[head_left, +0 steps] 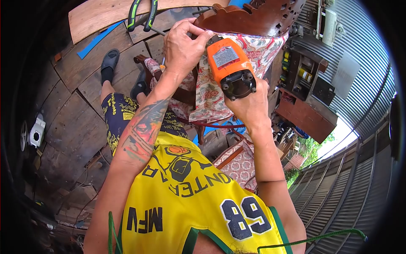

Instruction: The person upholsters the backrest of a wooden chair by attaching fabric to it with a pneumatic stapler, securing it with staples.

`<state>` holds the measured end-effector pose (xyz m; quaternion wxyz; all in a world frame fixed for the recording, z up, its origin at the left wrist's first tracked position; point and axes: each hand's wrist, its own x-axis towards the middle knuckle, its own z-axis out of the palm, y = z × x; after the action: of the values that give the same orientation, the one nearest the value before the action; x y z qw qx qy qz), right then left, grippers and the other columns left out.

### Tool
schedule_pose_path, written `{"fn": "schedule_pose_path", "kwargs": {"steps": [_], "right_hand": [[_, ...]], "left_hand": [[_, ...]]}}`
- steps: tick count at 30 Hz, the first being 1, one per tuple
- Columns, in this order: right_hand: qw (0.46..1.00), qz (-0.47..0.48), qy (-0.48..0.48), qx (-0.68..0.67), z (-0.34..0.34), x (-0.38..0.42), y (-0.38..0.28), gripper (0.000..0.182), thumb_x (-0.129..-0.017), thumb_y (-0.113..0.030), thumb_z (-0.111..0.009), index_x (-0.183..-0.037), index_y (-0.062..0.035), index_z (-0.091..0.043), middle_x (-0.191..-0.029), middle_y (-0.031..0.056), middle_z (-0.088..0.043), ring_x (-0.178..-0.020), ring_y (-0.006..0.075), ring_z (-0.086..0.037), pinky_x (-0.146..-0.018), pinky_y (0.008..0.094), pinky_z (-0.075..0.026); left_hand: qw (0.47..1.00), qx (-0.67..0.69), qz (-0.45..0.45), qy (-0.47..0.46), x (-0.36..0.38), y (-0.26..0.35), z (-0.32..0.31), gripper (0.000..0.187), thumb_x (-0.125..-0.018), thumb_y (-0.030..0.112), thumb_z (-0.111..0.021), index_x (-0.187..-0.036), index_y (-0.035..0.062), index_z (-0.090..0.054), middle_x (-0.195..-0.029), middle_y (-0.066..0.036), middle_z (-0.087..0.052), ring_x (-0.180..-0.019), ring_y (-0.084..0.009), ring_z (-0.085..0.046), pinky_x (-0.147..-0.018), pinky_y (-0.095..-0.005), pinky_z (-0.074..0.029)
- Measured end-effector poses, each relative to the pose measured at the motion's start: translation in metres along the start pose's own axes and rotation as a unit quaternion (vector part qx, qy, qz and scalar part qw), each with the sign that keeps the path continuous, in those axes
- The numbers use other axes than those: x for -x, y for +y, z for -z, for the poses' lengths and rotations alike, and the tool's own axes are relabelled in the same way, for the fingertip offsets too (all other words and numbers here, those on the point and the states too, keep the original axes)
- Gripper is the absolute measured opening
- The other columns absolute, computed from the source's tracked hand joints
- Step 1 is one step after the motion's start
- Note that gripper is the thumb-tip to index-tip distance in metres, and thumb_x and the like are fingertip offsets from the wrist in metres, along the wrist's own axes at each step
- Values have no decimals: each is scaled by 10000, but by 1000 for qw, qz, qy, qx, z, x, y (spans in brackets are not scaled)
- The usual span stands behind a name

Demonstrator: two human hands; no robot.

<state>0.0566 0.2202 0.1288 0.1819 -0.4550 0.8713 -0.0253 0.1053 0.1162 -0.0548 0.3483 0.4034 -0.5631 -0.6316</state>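
Observation:
An orange pneumatic staple gun (230, 61) is gripped in my right hand (251, 99), its black end cap towards me. The gun's nose points at the upper edge of a red-and-cream patterned fabric (266, 51), just under the carved dark wooden chair frame (249, 21). Close beside that nose, my left hand (185, 46) pinches at the fabric's edge with thumb and forefinger; the exact contact is partly hidden. More of the patterned cloth hangs down below the gun.
Pliers with green-black handles (150, 17) lie by a curved wooden board (97, 19). A blue strip (99, 40) rests on the plank floor (76, 122). At right stand a wooden cabinet (304, 110) and a corrugated metal wall (363, 55). Another patterned cushioned piece (239, 163) is beside me.

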Motion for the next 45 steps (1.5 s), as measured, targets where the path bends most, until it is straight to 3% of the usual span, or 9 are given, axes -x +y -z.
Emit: {"fn": "schedule_pose_path", "kwargs": {"steps": [9,11,22,27,31,38,41,42,45], "right_hand": [[999,-39,-6,12,-6,-3,-11,164,-724,-71,-742,-885,-46,-725,-786,148,-731,-732,354,-725,-702,426,-566],[998,-52,-30,8,-6,-3,-8,548,-668,-79,-809,-1191,-39,-650,-831,211,-732,-806,403,-731,-747,460,-584],[993,89,14,80,33,46,81,282,-653,-133,-817,-914,-93,-717,-828,103,-722,-782,320,-708,-769,407,-520],[999,40,-2,28,67,46,127,198,-690,-160,-829,-838,-95,-714,-786,103,-703,-786,333,-679,-774,420,-490],[974,155,10,165,89,44,149,208,-659,-109,-799,-835,-54,-702,-778,131,-698,-714,347,-686,-689,388,-535],[977,202,-57,49,95,15,137,228,-626,-90,-786,-819,-26,-682,-752,133,-679,-670,351,-678,-652,369,-545],[979,161,-107,60,92,3,124,285,-628,-145,-806,-876,-58,-696,-811,117,-691,-757,360,-664,-753,421,-516],[984,96,-139,52,91,1,119,278,-630,-208,-817,-844,-91,-684,-856,96,-699,-830,366,-643,-850,473,-479],[981,148,-111,55,83,-10,102,343,-591,-190,-830,-887,-76,-698,-862,120,-695,-812,381,-643,-844,455,-500]], "left_hand": [[1000,11,6,-9,-1,-1,2,198,-797,167,-866,-803,-3,-762,-981,-162,-765,-1149,-269,-689,-971,-372,-525],[1000,12,9,-10,0,0,3,198,-799,166,-865,-802,-3,-762,-980,-159,-766,-1148,-268,-689,-972,-373,-524],[987,139,62,44,20,11,-3,247,-887,211,-819,-950,-15,-743,-1102,-194,-748,-1199,-268,-666,-1005,-352,-500],[971,-175,-55,156,54,11,-25,253,-819,253,-861,-958,68,-757,-1229,-133,-672,-1030,-284,-642,-888,-374,-508],[953,-182,-98,220,65,10,-43,209,-810,224,-855,-969,116,-773,-1008,-44,-639,-907,-237,-620,-891,-409,-451],[906,-277,-258,190,80,-5,-54,297,-786,178,-866,-1052,137,-742,-930,-1,-638,-811,-206,-604,-841,-361,-435],[932,-106,-98,333,71,8,-57,389,-786,247,-891,-1076,64,-706,-932,-37,-641,-822,-201,-593,-847,-357,-448],[944,-44,17,326,70,8,-56,486,-786,319,-904,-1081,5,-680,-949,-73,-643,-847,-202,-588,-835,-351,-472],[965,-56,64,248,61,3,-35,439,-810,333,-885,-1064,29,-697,-981,-78,-652,-864,-202,-590,-814,-342,-489]]}}
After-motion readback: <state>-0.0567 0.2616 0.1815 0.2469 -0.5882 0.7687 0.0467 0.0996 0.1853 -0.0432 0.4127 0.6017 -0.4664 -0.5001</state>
